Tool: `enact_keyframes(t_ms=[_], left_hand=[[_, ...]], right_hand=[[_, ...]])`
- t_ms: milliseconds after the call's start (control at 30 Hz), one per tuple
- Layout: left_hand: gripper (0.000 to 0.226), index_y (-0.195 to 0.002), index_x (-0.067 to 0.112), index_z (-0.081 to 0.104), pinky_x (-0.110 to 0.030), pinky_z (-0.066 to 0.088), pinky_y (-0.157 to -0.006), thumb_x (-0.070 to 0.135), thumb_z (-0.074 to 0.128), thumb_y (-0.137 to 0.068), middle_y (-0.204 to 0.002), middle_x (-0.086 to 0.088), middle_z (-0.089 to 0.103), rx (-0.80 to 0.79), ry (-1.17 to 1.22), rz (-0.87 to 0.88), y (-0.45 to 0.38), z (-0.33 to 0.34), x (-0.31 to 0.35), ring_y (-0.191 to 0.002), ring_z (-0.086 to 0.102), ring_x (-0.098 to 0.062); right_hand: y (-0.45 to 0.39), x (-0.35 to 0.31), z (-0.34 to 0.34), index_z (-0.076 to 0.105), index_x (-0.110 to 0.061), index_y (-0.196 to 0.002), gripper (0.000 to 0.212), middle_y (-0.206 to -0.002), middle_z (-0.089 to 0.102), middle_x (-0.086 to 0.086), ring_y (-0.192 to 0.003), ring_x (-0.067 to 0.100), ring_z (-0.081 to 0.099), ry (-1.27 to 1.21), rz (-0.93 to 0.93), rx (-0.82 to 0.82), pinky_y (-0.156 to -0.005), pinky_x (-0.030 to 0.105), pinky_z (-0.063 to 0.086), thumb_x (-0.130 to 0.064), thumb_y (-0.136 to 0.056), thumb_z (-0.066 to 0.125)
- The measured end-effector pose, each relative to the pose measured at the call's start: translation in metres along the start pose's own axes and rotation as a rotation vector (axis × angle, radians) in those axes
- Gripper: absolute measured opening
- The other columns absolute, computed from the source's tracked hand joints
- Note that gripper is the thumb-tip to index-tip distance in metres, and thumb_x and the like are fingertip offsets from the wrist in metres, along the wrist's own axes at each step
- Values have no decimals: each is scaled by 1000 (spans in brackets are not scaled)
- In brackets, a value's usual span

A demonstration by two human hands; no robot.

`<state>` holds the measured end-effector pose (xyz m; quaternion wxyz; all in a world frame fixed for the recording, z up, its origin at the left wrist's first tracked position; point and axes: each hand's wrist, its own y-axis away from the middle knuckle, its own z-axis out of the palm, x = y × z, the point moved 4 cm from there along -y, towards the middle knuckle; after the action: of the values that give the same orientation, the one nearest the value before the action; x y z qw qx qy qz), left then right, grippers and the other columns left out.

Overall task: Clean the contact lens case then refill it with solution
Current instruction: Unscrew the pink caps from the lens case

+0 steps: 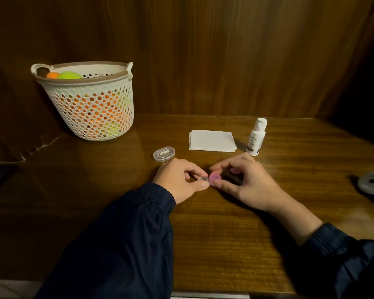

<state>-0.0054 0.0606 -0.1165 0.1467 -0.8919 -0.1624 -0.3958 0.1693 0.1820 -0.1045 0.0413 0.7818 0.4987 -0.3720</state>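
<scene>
Your left hand (pixel 179 180) pinched the small, light, slippery clear plastic lens case (pixel 203 179); your right hand (pixel 242 180) gripped its pink round cap (pixel 215 177), best held at the rim.

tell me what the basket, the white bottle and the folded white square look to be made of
Basket: likely moulded plastic, matte cream; regular hole lattice, rigid rim.
White bottle: probably smooth opaque plastic with a printed label and a slight sheen.
Folded white square: seemingly paper tissue, matte, with thin stacked layers at its edges.
</scene>
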Motion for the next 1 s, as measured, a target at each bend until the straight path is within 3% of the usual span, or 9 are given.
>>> enact_keyframes(t_ms=[167, 267, 400, 500, 567, 633, 767, 867, 1000], left_hand=[[13, -96, 40, 83, -32, 55, -82, 34, 87, -85, -95, 19, 73, -1, 21, -9, 1, 1, 1, -91, 61, -8], [14, -97, 38, 83, -29, 52, -81, 32, 87, -86, -96, 18, 73, -7, 27, -7, 2, 1, 2, -93, 61, -8], [14, -99, 36, 83, -30, 54, -81, 31, 86, -86, -95, 18, 73, -12, 30, -4, 2, 1, 3, -92, 60, -8], [13, -98, 37, 83, -33, 56, -84, 31, 86, -86, -96, 17, 73, -14, 29, 3, 3, 0, 4, -95, 62, -10], [13, -97, 37, 83, -35, 58, -85, 31, 86, -86, -96, 18, 74, -10, 28, 4, 3, 0, 4, -95, 63, -11], [13, -97, 37, 83, -35, 58, -86, 31, 86, -86, -96, 18, 74, -8, 24, 7, 3, 0, 4, -96, 63, -11], [14, -98, 37, 83, -34, 58, -85, 32, 86, -86, -96, 18, 73, -9, 22, 7, 3, 0, 4, -95, 62, -10], [14, -98, 37, 83, -36, 58, -86, 31, 86, -86, -97, 18, 73, -12, 22, 5, 3, 0, 3, -96, 63, -11], [14, -99, 38, 82, -35, 57, -85, 32, 86, -86, -97, 19, 73, -15, 17, 9, 3, 0, 3, -94, 62, -9]], right_hand=[[-4, 5, -13, 72, -49, -109, 15, -110, 69, -38, -113, -11, 59, -63, 15, 221, -84, 16, 49, -42, -96, 72], [-4, 12, -16, 72, -48, -116, 19, -103, 71, -35, -107, -8, 64, -83, 77, 279, -85, 20, 55, -39, -99, 71], [-6, 13, -15, 69, -51, -112, 17, -96, 74, -30, -90, -1, 73, -110, 124, 297, -71, 16, 59, -39, -99, 70], [-8, 15, -13, 74, -42, -113, 18, -91, 73, -28, -95, -13, 67, -92, 166, 303, -75, 16, 58, -30, -99, 72], [-8, 16, -13, 77, -36, -113, 17, -94, 65, -36, -101, -27, 55, -10, 170, 305, -79, 12, 46, -29, -98, 74], [-10, 16, -13, 79, -33, -115, 18, -98, 64, -35, -104, -18, 57, 61, 165, 295, -85, 17, 47, -31, -98, 74], [-13, 15, -10, 78, -35, -121, 23, -111, 72, -15, -116, 13, 58, 142, 198, 230, -102, 48, 55, -37, -98, 72], [-10, 11, -12, 76, -40, -117, 19, -105, 63, -30, -112, 7, 48, 128, 160, 249, -101, 48, 51, -38, -99, 71], [-2, 9, -19, 79, -45, -100, 10, -111, 67, -34, -118, -4, 42, 73, 73, 78, -101, 42, 34, -43, -91, 76]])
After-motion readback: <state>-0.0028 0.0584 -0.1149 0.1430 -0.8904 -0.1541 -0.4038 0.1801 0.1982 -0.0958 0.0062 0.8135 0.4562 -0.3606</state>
